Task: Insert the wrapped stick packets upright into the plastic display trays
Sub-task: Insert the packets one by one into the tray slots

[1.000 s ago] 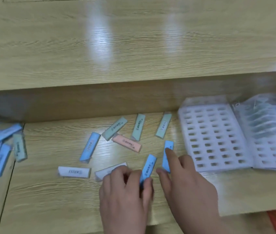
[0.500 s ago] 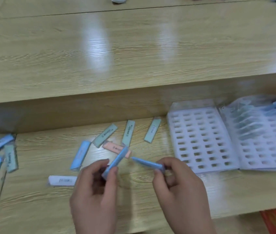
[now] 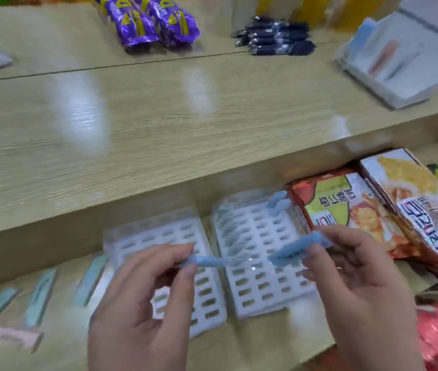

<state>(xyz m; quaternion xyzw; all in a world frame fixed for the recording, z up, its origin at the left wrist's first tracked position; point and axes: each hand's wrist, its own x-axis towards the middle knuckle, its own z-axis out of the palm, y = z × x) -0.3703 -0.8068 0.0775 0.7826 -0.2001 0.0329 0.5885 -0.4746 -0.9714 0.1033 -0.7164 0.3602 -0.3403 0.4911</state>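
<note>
Pinching blue packets (image 3: pixel 291 251): left hand (image 3: pixel 143 311), right hand (image 3: pixel 354 285) over trays (image 3: pixel 266 303) on wooden shelf (image 3: pixel 60 346) (snack bags (image 3: pixel 346 207) right).

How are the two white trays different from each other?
The right tray has packets standing in it, a row along its left side and blue ones at its far corner; the left tray shows only empty slots. The right tray sits beside the snack bags; the left tray sits nearer the loose packets. Both are white with rows of slots.
</note>
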